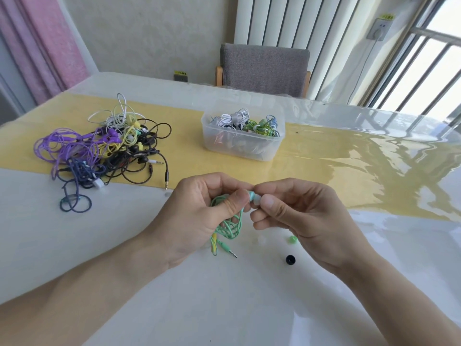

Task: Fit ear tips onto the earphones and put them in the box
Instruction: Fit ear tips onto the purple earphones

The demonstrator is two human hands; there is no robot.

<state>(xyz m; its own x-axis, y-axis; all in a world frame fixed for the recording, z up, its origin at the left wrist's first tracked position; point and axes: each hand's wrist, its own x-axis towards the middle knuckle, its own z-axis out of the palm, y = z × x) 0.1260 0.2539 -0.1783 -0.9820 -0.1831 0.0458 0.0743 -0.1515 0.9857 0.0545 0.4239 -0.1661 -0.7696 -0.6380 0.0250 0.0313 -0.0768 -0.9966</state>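
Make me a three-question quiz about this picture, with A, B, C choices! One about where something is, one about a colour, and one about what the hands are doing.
1. Where is the clear plastic box?
A. On the yellow strip, across the table from the person
B. On the grey chair
C. Under the left hand

2. What colour is the earphone cable bunched in the left hand?
A. Purple
B. Mint green
C. Black

3. What is the right hand doing?
A. Lying flat on the table
B. Reaching into the box
C. Pinching a pale ear tip against the earbud

Answers:
1 A, since the box sits on the yellow runner, with coiled earphones in it.
2 B, since the loops hanging from that hand are mint green.
3 C, since its thumb and fingers close on the tip at the earbud the left hand holds.
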